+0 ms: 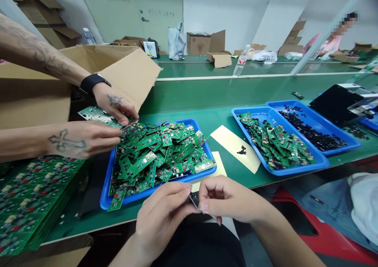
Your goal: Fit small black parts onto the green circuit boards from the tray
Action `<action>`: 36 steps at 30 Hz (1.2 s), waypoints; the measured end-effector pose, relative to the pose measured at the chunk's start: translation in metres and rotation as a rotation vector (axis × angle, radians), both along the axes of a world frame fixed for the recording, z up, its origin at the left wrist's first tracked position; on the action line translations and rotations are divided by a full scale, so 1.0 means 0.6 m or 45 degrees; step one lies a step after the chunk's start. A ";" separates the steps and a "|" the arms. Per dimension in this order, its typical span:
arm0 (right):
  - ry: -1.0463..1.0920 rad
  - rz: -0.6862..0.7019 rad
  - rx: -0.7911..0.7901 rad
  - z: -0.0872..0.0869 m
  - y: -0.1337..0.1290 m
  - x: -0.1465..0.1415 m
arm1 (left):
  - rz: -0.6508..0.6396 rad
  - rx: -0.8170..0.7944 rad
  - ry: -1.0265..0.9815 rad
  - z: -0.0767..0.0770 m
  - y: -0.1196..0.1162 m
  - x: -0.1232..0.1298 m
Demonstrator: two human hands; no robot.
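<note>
Near the table's front edge, my left hand (pixel 165 212) and my right hand (pixel 227 200) meet, both with fingers closed on a small circuit board (pixel 194 199), mostly covered by the fingers. Just beyond them a blue tray (pixel 191 176) is heaped with green circuit boards (pixel 165 149). Right of it, several small black parts (pixel 242 150) lie on a cream paper sheet (pixel 223 139). A second blue tray (pixel 313 165) bears more green boards, and a third blue tray (pixel 351 141) behind it carries many small black parts (pixel 313 131).
At the left, another person's two hands (pixel 115 101) hold a board panel (pixel 99 115) over the heaped tray. Stacked board panels (pixel 32 196) stand at the lower left, before a large cardboard box (pixel 126 70). A bottle (pixel 241 62) stands behind; a black device (pixel 336 101) is at right.
</note>
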State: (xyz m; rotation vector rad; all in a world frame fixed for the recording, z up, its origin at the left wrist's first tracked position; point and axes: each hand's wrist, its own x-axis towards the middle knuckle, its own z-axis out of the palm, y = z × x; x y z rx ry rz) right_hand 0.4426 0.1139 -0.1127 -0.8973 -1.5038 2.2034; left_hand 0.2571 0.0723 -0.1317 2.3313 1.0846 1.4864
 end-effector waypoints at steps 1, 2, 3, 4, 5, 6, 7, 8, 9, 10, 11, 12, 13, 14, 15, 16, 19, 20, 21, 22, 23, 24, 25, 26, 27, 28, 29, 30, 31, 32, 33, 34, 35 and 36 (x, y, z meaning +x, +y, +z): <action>-0.006 -0.033 0.025 -0.002 0.000 -0.001 | -0.013 -0.021 -0.039 -0.001 0.000 0.000; -0.007 -0.076 0.056 -0.003 -0.001 -0.003 | -0.023 -0.049 -0.085 -0.003 -0.001 0.001; -0.001 -0.124 0.090 -0.005 -0.003 -0.004 | -0.031 -0.078 -0.139 -0.004 -0.001 0.002; 0.011 -0.170 0.123 -0.006 -0.006 -0.006 | -0.038 -0.113 -0.204 -0.006 -0.002 0.003; 0.023 -0.210 0.156 -0.007 -0.010 -0.007 | -0.047 -0.163 -0.271 -0.008 -0.002 0.005; 0.029 -0.247 0.189 -0.008 -0.014 -0.009 | -0.057 -0.217 -0.337 -0.009 -0.002 0.006; 0.021 -0.281 0.227 -0.008 -0.018 -0.010 | -0.070 -0.271 -0.397 -0.010 -0.003 0.008; -0.001 -0.314 0.280 -0.008 -0.022 -0.012 | -0.086 -0.323 -0.452 -0.011 -0.003 0.010; -0.030 -0.352 0.356 -0.007 -0.025 -0.013 | -0.105 -0.375 -0.499 -0.010 -0.003 0.011; -0.061 -0.394 0.458 -0.007 -0.028 -0.014 | -0.124 -0.424 -0.539 -0.010 -0.004 0.012; -0.093 -0.440 0.578 -0.006 -0.030 -0.015 | -0.143 -0.468 -0.577 -0.009 -0.004 0.014; -0.122 -0.479 0.698 -0.005 -0.032 -0.016 | -0.160 -0.512 -0.614 -0.009 -0.005 0.014; -0.148 -0.503 0.801 -0.005 -0.033 -0.017 | -0.174 -0.559 -0.649 -0.008 -0.006 0.015; -0.169 -0.515 0.873 -0.005 -0.034 -0.018 | -0.181 -0.597 -0.684 -0.008 -0.007 0.016; -0.193 -0.523 0.913 -0.006 -0.034 -0.019 | -0.184 -0.630 -0.715 -0.007 -0.008 0.016; -0.215 -0.538 0.930 -0.007 -0.034 -0.020 | -0.186 -0.653 -0.742 -0.006 -0.009 0.016; -0.191 -0.650 0.977 -0.010 -0.033 -0.021 | -0.222 -0.717 -0.821 -0.001 -0.012 0.018; -0.150 -0.686 1.023 -0.011 -0.033 -0.021 | -0.245 -0.751 -0.850 0.001 -0.013 0.018; -0.099 -0.713 1.083 -0.010 -0.033 -0.020 | -0.271 -0.796 -0.887 0.002 -0.013 0.019; -0.053 -0.732 1.153 -0.010 -0.034 -0.018 | -0.299 -0.850 -0.932 0.003 -0.014 0.019; -0.023 -0.745 1.227 -0.008 -0.034 -0.017 | -0.324 -0.915 -0.980 0.002 -0.015 0.020; -0.009 -0.752 1.297 -0.006 -0.035 -0.015 | -0.347 -0.975 -1.026 0.001 -0.015 0.020; -0.007 -0.749 1.359 -0.004 -0.036 -0.013 | -0.364 -1.024 -1.065 -0.002 -0.016 0.020; -0.012 -0.737 1.411 -0.002 -0.037 -0.011 | -0.374 -1.055 -1.094 -0.004 -0.016 0.020; -0.017 -0.717 1.456 0.001 -0.038 -0.010 | -0.376 -1.074 -1.109 -0.006 -0.016 0.021; -0.024 -0.694 1.495 0.003 -0.039 -0.010 | -0.371 -1.079 -1.117 -0.008 -0.016 0.021; -0.030 -0.677 1.531 0.005 -0.040 -0.010 | -0.364 -1.080 -1.120 -0.008 -0.016 0.021; -0.041 -0.667 1.562 0.008 -0.041 -0.011 | -0.363 -1.078 -1.123 -0.008 -0.015 0.022; -0.055 -0.664 1.588 0.009 -0.041 -0.012 | -0.363 -1.081 -1.126 -0.007 -0.015 0.022; -0.072 -0.661 1.607 0.011 -0.041 -0.014 | -0.366 -1.085 -1.126 -0.006 -0.014 0.022; -0.086 -0.657 1.619 0.012 -0.041 -0.016 | -0.368 -1.089 -1.122 -0.005 -0.014 0.022; -0.095 -0.653 1.627 0.013 -0.040 -0.017 | -0.364 -1.096 -1.113 -0.004 -0.014 0.022; -0.098 -0.647 1.636 0.014 -0.039 -0.019 | -0.355 -1.107 -1.103 -0.003 -0.015 0.022; -0.100 -0.639 1.649 0.015 -0.038 -0.020 | -0.344 -1.113 -1.095 -0.004 -0.015 0.021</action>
